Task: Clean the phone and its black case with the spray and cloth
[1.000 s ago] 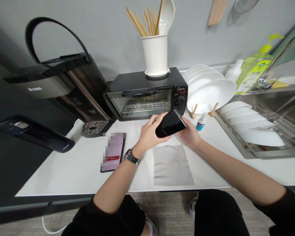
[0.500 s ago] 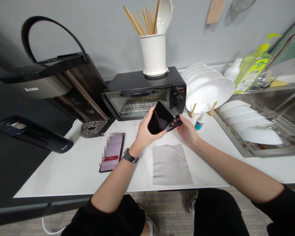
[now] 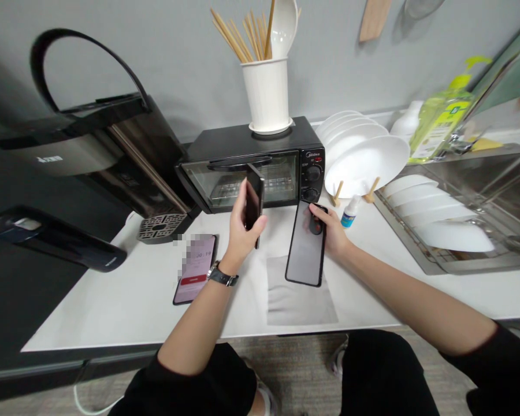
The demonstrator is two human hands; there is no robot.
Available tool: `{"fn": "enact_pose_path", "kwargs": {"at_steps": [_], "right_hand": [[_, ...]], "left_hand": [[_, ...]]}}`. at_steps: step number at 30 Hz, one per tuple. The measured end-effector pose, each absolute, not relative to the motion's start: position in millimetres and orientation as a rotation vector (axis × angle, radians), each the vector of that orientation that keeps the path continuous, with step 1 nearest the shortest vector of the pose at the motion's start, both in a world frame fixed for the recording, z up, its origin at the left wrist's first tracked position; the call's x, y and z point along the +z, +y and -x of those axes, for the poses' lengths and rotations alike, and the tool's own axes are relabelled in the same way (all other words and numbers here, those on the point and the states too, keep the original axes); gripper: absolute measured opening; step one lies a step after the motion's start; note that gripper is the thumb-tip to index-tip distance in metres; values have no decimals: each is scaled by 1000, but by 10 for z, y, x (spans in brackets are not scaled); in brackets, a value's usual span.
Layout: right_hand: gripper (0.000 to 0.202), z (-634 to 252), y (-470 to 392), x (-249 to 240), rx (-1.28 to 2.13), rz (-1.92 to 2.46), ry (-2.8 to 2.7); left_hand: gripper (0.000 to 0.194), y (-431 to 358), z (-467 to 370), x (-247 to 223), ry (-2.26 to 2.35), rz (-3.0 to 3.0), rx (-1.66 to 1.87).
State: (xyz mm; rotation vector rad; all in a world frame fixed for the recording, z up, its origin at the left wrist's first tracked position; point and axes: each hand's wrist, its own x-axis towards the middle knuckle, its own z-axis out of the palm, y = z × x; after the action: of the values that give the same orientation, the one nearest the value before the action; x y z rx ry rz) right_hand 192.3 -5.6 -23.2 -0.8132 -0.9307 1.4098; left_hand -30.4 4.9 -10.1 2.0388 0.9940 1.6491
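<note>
My left hand, with a watch at the wrist, holds a dark phone nearly edge-on in front of the toaster oven. In my right hand is a second phone-like item, grey with a black rim and a dark camera area near its top; whether it is a phone or a case I cannot tell. It overhangs a grey cloth on the white counter. Left of my left wrist lies another phone with a lit screen. A small spray bottle stands beyond my right hand.
Behind my hands is a black toaster oven bearing a white cup of chopsticks. A drinks machine and dark bottle are left. Plates, a soap bottle and a sink are right.
The two items in my hands have come apart. My left hand has moved left and turned the dark phone on edge. The grey item now hangs lengthwise from my right hand.
</note>
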Motion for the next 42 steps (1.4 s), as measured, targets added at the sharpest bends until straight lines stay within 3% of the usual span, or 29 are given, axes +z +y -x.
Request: {"fn": "enact_pose_path", "kwargs": {"at_steps": [4,8,14,22,28,31,34,38,42], "right_hand": [[26,-1975,-91,-166,1382,795,-979],[23,-2008,-85,-159,1351,771,-1016],[16,-2014,-68,-177,1331,777,-1057],[15,-1985,-33,-225,1346,810,-1077],[14,-1984,8,-316,1339,817,-1141],[17,-1964,20,-343,1323,817,-1198],[23,-1934,24,-395,1257,823,-1250],[30,-1944,1,-421,1076,868,-1335],[36,-2015,-32,-266,906,907,-1504]], "left_hand": [[88,50,253,-88,1276,-2197,1433],[79,29,206,-93,1495,-2201,1103],[77,-2,183,-134,1333,-2503,646],[81,93,201,-325,1056,-2541,628],[58,144,190,-340,952,-2509,656],[43,98,130,-302,938,-2237,934],[52,-18,20,-295,853,-1657,1101],[58,-179,-135,-324,677,-1091,900],[46,-214,-164,-273,619,-813,777]]}}
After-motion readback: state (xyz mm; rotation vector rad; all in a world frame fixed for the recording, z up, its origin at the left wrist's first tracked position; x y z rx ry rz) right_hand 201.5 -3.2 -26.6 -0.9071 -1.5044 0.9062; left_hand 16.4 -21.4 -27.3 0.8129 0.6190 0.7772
